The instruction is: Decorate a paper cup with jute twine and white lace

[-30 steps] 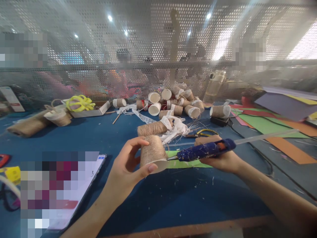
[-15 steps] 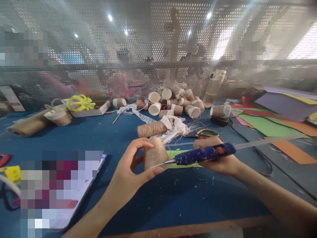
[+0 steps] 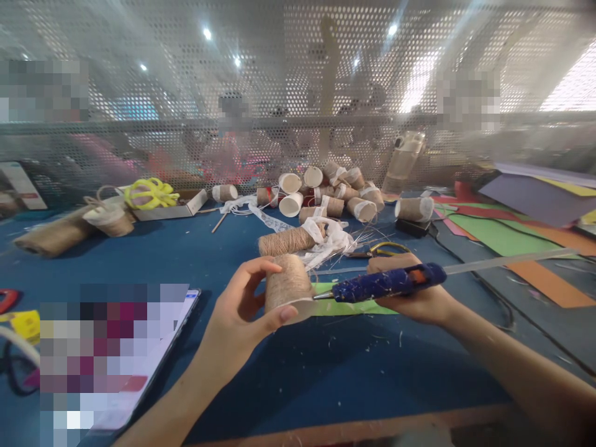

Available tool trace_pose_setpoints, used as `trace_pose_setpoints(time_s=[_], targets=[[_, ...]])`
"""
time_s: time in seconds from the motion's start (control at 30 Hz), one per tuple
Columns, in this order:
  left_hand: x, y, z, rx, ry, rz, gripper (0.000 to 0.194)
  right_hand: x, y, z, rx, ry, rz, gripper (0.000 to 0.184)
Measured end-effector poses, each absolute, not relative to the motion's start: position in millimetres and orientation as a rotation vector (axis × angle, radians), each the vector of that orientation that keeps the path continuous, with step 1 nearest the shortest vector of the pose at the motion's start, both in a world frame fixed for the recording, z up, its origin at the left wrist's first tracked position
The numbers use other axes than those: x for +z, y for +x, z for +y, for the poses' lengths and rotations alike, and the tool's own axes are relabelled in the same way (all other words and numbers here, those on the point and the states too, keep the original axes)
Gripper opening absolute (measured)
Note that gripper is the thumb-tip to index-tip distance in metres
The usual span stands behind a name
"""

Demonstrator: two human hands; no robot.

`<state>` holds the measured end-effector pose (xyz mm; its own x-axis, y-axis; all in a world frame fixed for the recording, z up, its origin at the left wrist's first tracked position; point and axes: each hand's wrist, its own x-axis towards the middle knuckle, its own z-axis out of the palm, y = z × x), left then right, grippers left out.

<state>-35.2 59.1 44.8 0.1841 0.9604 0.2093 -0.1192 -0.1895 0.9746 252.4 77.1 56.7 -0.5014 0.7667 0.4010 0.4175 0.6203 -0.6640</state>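
Note:
A paper cup (image 3: 287,285) wrapped in brown twine is gripped between the fingers and thumb of my left hand (image 3: 246,304), its white rim tilted toward me. My right hand (image 3: 410,298) is closed around a dark blue hot glue gun (image 3: 386,282) that points left. The metal nozzle meets the cup's right edge at the rim, and a long clear glue stick (image 3: 512,261) sticks out of the gun's back end. Beneath the nozzle lies a strip of green paper (image 3: 354,303). Just behind the cup is a roll of twine (image 3: 286,241) beside crumpled white lace (image 3: 333,242).
Several twine-wrapped cups (image 3: 344,189) are heaped along the perforated screen (image 3: 186,143). Yellow-handled scissors (image 3: 391,249) lie behind my right hand. Coloured paper (image 3: 498,239) and a black cable (image 3: 459,273) spread to the right. At left rests a tablet (image 3: 162,360); a clear bottle (image 3: 404,161) stands at the back.
My left hand has shifted slightly left and tipped the cup, so more of its white rim shows. The glue gun has moved a little to the right and up, still at the cup's edge.

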Motion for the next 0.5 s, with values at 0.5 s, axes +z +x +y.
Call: trace_pose_setpoints(time_s=[0.5], targets=[[45.1, -37.9, 65.1, 1.349, 1.22, 0.85, 0.034, 51.3, 260.0, 87.1, 0.409, -0.959, -2.46, 0.025]])
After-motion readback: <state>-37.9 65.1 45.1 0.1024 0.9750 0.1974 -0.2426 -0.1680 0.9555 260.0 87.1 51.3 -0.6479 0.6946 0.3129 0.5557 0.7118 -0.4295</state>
